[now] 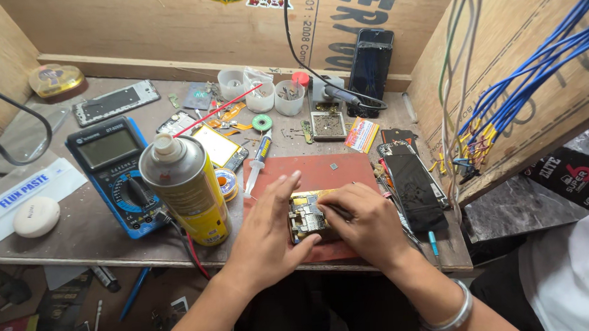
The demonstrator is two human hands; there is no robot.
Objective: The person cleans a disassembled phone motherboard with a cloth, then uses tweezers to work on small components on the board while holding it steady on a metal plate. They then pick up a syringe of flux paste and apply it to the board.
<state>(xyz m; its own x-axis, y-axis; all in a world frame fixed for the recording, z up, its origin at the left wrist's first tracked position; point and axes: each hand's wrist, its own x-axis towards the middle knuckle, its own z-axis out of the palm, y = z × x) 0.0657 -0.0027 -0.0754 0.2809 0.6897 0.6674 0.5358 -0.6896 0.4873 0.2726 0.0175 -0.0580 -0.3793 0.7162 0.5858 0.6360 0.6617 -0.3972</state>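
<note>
A small phone circuit board (307, 216) lies on a red-brown work mat (308, 173) near the bench's front edge. My left hand (271, 226) rests flat on the mat with its thumb against the board's left and lower edge, steadying it. My right hand (370, 223) is closed around a thin dark tool (339, 212) whose tip meets the board's right side. The tool is mostly hidden by my fingers. A metal bangle sits on my right wrist.
A yellow spray can (186, 187) with a red straw stands left of the mat, beside a blue multimeter (117, 172). A syringe (258, 162), solder reel, small cups (259, 94), dark phones (414, 188) and a soldering iron (338, 94) crowd the bench. Blue wires (517, 103) hang on the right.
</note>
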